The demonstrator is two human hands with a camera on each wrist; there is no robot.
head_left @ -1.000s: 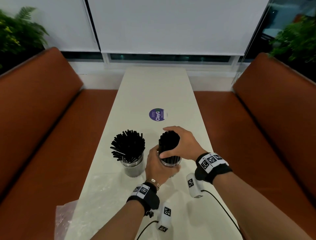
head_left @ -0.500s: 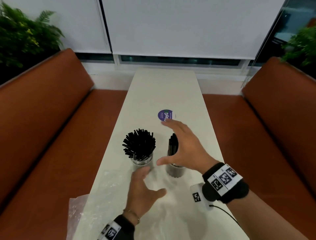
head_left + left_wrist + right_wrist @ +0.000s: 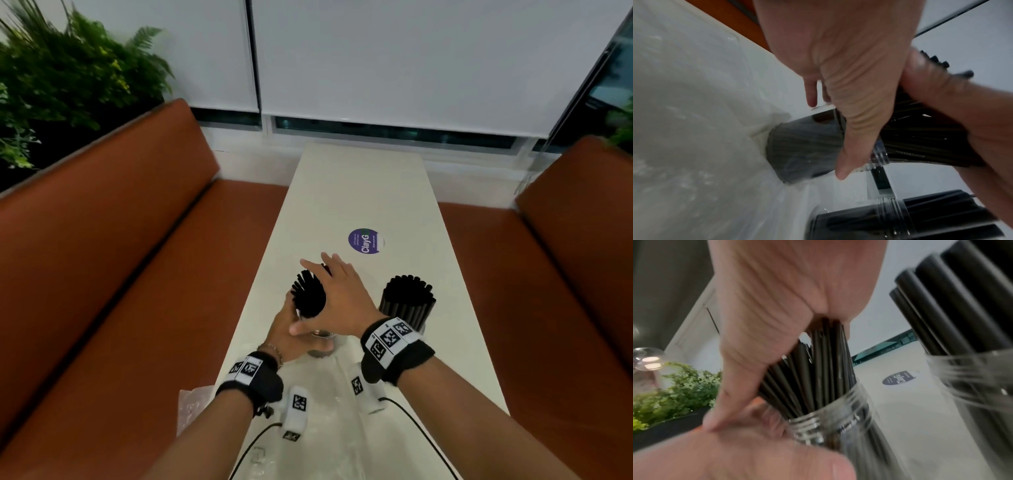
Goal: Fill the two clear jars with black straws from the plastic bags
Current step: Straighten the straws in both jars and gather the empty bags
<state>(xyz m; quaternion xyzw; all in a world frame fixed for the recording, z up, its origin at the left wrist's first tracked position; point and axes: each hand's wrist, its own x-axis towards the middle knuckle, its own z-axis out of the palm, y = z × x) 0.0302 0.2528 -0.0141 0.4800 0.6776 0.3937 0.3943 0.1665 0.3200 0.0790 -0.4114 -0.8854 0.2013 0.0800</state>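
Observation:
Two clear jars stand on the white table (image 3: 359, 192). The left jar (image 3: 322, 344) (image 3: 803, 146) (image 3: 830, 423) holds thin black straws (image 3: 308, 301) (image 3: 818, 363) that lean left. My left hand (image 3: 286, 329) (image 3: 849, 100) grips this jar at its neck from the left. My right hand (image 3: 337, 294) (image 3: 777, 318) wraps the straw bundle above the rim, thumb near, fingers over the far side. The right jar (image 3: 419, 327) (image 3: 972, 386), packed with thicker black straws (image 3: 407, 301) (image 3: 931, 216), stands free beside my right wrist.
Clear plastic bags (image 3: 325, 414) lie flat on the table in front of the jars, and one crumpled bag (image 3: 195, 407) hangs over the left edge. A purple round sticker (image 3: 364, 241) lies further back. Orange benches (image 3: 120, 274) flank the table.
A second ago both hands held the right jar and its straws. They let go, opened, and moved left; now they hold the left jar and its straws. The view shifted left.

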